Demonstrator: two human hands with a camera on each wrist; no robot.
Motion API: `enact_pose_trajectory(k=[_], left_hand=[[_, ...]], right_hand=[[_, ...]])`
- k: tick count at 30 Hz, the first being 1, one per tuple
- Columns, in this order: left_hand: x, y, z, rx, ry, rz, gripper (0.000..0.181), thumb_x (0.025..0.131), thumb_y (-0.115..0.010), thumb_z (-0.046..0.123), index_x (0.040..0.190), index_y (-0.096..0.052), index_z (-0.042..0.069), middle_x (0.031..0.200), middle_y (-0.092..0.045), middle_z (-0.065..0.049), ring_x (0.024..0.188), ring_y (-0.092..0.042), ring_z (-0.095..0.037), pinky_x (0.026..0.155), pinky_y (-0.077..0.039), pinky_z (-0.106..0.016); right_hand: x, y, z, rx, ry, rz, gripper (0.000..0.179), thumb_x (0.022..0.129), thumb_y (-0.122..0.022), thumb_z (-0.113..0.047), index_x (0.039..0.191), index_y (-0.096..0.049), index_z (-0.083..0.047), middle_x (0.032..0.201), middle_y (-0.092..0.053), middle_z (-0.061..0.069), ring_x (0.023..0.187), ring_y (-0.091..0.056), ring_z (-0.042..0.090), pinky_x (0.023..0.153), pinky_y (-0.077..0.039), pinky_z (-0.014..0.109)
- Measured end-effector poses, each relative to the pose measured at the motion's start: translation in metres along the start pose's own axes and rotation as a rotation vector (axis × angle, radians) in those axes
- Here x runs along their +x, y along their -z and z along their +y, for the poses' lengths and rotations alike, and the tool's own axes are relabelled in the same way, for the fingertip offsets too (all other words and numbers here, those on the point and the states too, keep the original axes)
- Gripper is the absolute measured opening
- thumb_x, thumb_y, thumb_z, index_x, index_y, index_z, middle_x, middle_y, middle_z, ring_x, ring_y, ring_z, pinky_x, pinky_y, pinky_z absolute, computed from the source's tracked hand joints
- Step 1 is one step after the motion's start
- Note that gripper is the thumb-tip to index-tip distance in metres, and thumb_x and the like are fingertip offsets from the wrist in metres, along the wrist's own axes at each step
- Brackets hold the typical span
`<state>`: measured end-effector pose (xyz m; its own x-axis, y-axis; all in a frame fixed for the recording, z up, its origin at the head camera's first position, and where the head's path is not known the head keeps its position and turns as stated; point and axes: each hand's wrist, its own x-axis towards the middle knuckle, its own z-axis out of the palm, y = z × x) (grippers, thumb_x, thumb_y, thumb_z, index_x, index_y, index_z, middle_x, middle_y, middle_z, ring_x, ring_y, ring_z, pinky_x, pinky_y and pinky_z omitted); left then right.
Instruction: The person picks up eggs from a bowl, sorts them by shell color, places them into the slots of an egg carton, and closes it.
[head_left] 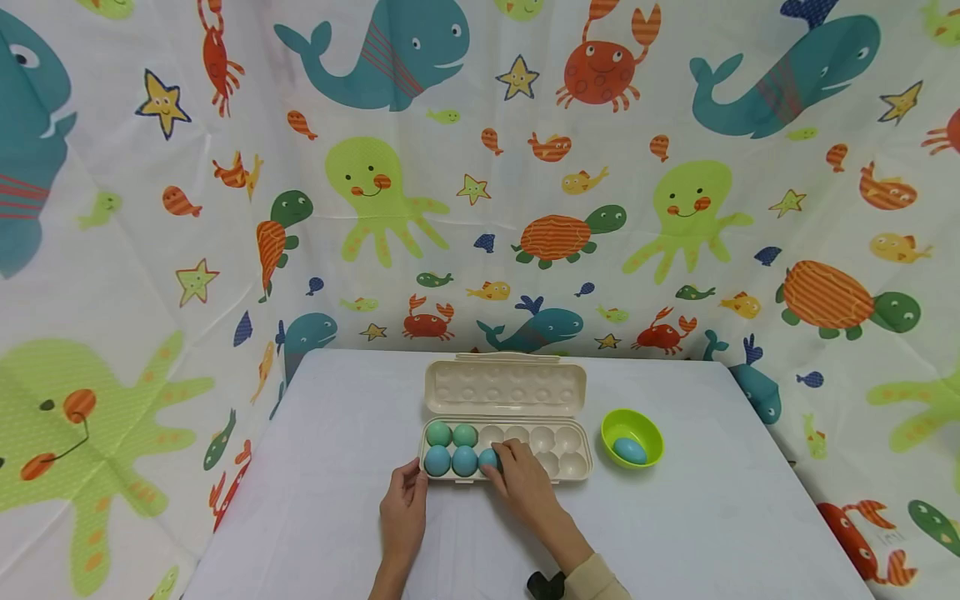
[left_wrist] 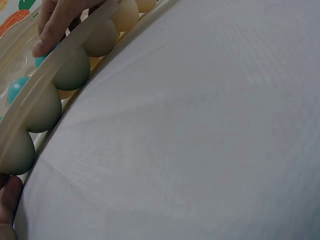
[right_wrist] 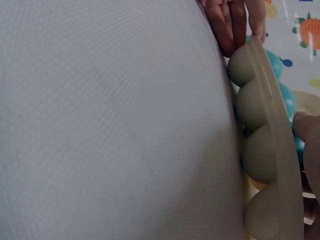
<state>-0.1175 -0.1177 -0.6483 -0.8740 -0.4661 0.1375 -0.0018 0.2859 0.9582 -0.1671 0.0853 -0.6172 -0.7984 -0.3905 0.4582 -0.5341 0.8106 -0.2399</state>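
An open beige egg carton (head_left: 576, 483) lies on the table with its lid (head_left: 506, 388) folded back. Two green eggs (head_left: 439, 433) sit at the left of its back row. In the front row, two blue eggs (head_left: 437, 461) fill the leftmost cups. My right hand (head_left: 527, 486) pinches a third blue egg (head_left: 488, 459) at the front cup beside them, thumb in front and fingers over it. With its fingertips, my left hand (head_left: 405, 510) grips the carton's left end; in the right wrist view its fingers (right_wrist: 226, 30) are at the rim and below it.
To the carton's right stands a lime green bowl (head_left: 652, 427) with one blue egg (head_left: 629, 451) inside. A black object (head_left: 546, 586) is by my right sleeve. White cloth covers the table (head_left: 337, 417); a sea-animal curtain (head_left: 465, 225) hangs behind and at both sides.
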Motion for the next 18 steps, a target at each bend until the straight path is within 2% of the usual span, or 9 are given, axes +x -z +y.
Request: enact_pose_trajectory(k=[3, 9, 13, 18], left_hand=[[-0.002, -0.001, -0.001, 0.004, -0.019, 0.016, 0.026, 0.101, -0.061, 0.016, 0.124, -0.063, 0.004, 0.118, -0.071, -0.013, 0.101, -0.068, -0.014, 0.082, -0.056, -0.011], [-0.003, -0.002, 0.0, -0.002, -0.014, 0.019, 0.026, 0.101, -0.061, 0.017, 0.124, -0.063, 0.006, 0.119, -0.071, -0.011, 0.102, -0.068, -0.014, 0.082, -0.057, -0.012], [-0.002, -0.002, 0.0, -0.006, -0.002, 0.008, 0.027, 0.101, -0.06, 0.018, 0.125, -0.062, 0.006, 0.12, -0.07, -0.011, 0.103, -0.068, -0.016, 0.083, -0.056, -0.011], [-0.002, -0.001, -0.001, -0.006, -0.004, 0.005, 0.028, 0.102, -0.06, 0.02, 0.126, -0.062, 0.005, 0.122, -0.07, -0.013, 0.105, -0.068, -0.019, 0.085, -0.055, -0.01]], right_hand=[[0.0, 0.005, 0.0, 0.02, -0.001, -0.002, 0.043, 0.096, -0.066, -0.037, 0.126, -0.064, -0.006, 0.113, -0.061, 0.006, 0.1, -0.06, 0.021, 0.081, -0.057, 0.035], [0.009, 0.023, 0.009, 0.016, -0.012, 0.035, 0.041, 0.096, -0.066, -0.033, 0.126, -0.064, -0.004, 0.118, -0.063, 0.009, 0.107, -0.059, 0.026, 0.089, -0.055, 0.04], [0.015, 0.038, 0.021, 0.03, -0.055, 0.038, 0.039, 0.097, -0.065, -0.03, 0.127, -0.064, -0.004, 0.118, -0.063, 0.01, 0.11, -0.057, 0.026, 0.095, -0.052, 0.043], [0.016, 0.057, 0.042, 0.038, -0.109, 0.055, 0.037, 0.098, -0.065, -0.027, 0.127, -0.064, -0.005, 0.118, -0.063, 0.011, 0.109, -0.056, 0.028, 0.095, -0.052, 0.045]])
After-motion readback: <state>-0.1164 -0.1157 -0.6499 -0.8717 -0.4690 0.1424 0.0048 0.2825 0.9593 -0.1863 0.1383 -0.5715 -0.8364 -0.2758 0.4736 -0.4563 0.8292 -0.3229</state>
